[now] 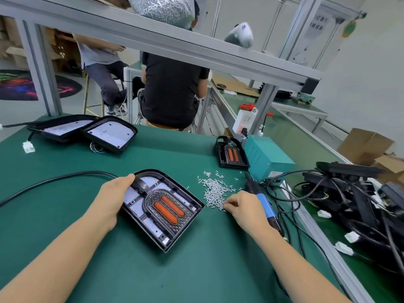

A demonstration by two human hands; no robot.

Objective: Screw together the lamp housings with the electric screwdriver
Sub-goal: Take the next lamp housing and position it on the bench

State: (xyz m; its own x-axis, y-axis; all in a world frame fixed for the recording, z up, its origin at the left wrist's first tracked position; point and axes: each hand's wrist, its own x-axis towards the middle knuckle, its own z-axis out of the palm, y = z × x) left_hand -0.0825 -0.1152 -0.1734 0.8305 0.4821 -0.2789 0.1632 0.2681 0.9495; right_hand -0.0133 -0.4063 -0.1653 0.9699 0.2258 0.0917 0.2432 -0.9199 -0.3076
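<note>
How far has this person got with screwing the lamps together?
Early, it seems. Done: nothing I can confirm. In hand: the left hand steadies an open lamp housing while the right hand, holding the electric screwdriver, picks at the loose screws. Left: driving them in.

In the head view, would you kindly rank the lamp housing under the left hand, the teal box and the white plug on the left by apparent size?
1. lamp housing, though it lies nearest the camera
2. teal box
3. white plug
</note>
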